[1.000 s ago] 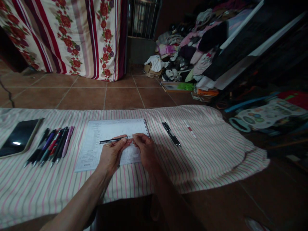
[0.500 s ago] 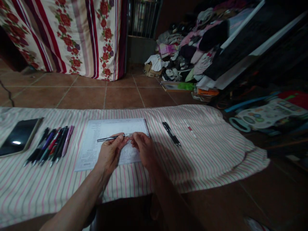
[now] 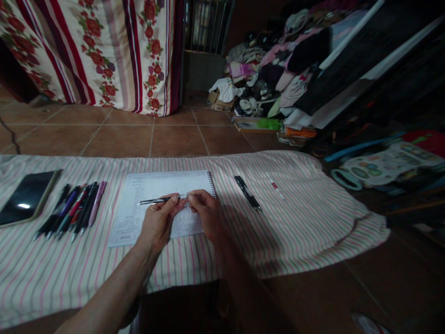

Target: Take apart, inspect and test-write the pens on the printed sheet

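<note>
Over a spiral notebook (image 3: 130, 222), my left hand (image 3: 160, 220) pinches a black-and-silver pen (image 3: 153, 201) that lies nearly level, one end pointing left. My right hand (image 3: 205, 208) meets it at the pen's right end, thumb and fingers closed on a small pale piece there; too little of it shows to say what it is. Both hands are nearly touching. Right of the notebook lie black pens (image 3: 247, 193) side by side, and farther right a thin white stick with a red band (image 3: 274, 185).
At the left are a row of several pens (image 3: 73, 211) and a dark-screened phone (image 3: 28, 197). Everything rests on a striped cloth (image 3: 306, 222). Beyond are a tiled floor (image 3: 174, 137), a floral curtain (image 3: 118, 51) and a heap of clothes (image 3: 271, 69).
The pen's left end has shifted slightly left. My right hand has moved a little left and up at the pen's right end; the objects on the cloth stay put.
</note>
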`<action>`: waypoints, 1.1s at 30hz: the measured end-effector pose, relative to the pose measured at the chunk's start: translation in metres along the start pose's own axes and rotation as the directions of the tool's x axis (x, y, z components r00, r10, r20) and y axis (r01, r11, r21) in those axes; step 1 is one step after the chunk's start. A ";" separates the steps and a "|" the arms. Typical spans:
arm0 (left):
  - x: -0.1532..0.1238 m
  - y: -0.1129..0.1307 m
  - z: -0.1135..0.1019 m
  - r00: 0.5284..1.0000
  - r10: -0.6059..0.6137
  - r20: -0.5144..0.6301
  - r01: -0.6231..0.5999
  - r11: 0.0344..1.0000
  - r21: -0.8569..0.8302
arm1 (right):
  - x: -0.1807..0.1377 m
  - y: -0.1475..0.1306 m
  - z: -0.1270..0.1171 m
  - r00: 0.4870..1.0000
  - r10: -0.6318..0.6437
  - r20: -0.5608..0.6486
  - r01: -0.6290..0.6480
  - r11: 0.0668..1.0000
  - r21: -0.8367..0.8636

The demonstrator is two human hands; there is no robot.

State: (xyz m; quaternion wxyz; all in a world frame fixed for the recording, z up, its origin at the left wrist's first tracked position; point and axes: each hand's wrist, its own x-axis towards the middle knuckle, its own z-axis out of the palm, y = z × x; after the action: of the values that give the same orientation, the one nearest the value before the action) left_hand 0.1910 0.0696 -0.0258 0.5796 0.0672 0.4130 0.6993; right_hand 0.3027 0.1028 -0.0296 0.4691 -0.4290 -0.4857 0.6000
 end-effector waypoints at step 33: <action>-0.006 0.008 0.000 0.999 0.000 -0.037 0.004 0.993 0.117 | 0.003 0.001 0.000 0.998 0.052 0.022 -0.049 0.989 -0.139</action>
State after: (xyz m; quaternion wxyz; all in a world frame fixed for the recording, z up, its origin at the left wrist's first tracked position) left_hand 0.1874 0.0645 -0.0184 0.5675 0.0875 0.4639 0.6746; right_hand 0.3018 0.1059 -0.0303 0.4167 -0.4651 -0.5210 0.5819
